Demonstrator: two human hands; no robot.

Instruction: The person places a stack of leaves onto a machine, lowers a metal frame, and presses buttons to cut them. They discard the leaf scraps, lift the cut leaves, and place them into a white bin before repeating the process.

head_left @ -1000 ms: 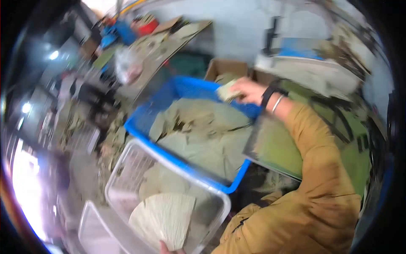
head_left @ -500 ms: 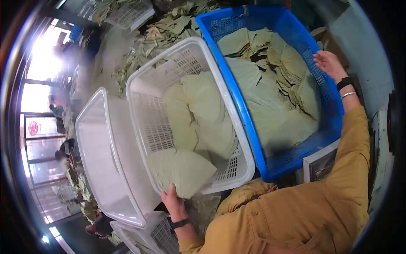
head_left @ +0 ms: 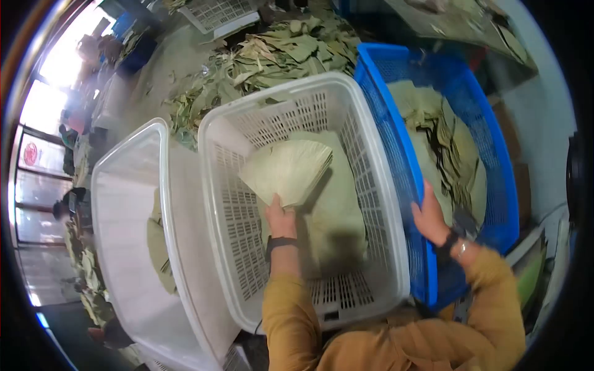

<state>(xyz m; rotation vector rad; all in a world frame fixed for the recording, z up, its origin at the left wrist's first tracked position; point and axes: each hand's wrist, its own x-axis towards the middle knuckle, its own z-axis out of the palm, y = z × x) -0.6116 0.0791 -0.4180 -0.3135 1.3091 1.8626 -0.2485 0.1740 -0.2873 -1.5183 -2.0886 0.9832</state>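
Note:
A fan-shaped stack of pale green leaves (head_left: 288, 170) is gripped at its narrow end by my left hand (head_left: 281, 221), inside the white basket (head_left: 213, 154). Beneath and beside it, more flat leaf stacks (head_left: 337, 213) cover part of the basket's bottom. My right hand (head_left: 432, 217) is at the near left wall of the blue basket (head_left: 396, 145), fingers extended and thumb apart, with nothing seen in it. Inside the blue basket, layered leaf stacks (head_left: 458, 154) lie spread out.
A white tub (head_left: 127, 247) with some leaves (head_left: 159, 244) stands at the left. Loose leaves (head_left: 291, 52) are heaped on the floor beyond the baskets. Another white crate (head_left: 223, 15) stands at the top. A wall (head_left: 554, 111) runs along the right.
The view has shifted. My left hand has carried the leaf stack from the white basket's near edge further inside. My right hand has moved from the blue basket's right side to its left wall.

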